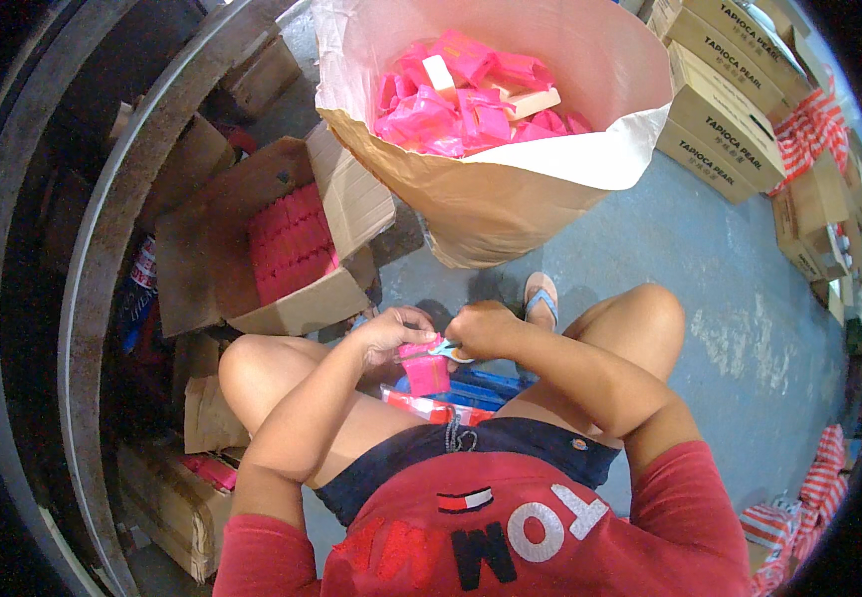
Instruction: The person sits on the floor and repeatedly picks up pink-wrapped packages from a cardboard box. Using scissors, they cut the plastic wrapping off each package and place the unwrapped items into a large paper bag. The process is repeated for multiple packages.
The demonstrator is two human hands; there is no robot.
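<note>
A: Where was the packet?
B: The pink packet (pixel 427 376) hung between the knees, near the middle of the view, its top edge up in the fingers.

A: And the left hand?
B: The left hand (pixel 394 333) was at the packet's eleven o'clock, mostly closed, thumb and fingers pinching its upper edge.

A: The right?
B: The right hand (pixel 482 330) sat at two o'clock from the packet, curled nearly into a fist around what looked like scissors (pixel 446 348), pale blue and pointed at the packet's top. I couldn't tell whether the blades were apart.

A: What stood around them?
B: Between twelve and one from the packet stood a big paper sack (pixel 521 209), its mouth wide open, with crumpled pink wrappers (pixel 416 119) and a few pale blocks (pixel 440 77) inside. Between ten and eleven was an open box (pixel 297 310) holding rows of pink packs (pixel 292 244).

A: Anything farther out?
B: Stacked cartons (pixel 715 134) between one and two, and striped bags (pixel 824 488) between three and four, both well apart from the hands. A sandal (pixel 541 291) showed at two, much nearer.
</note>
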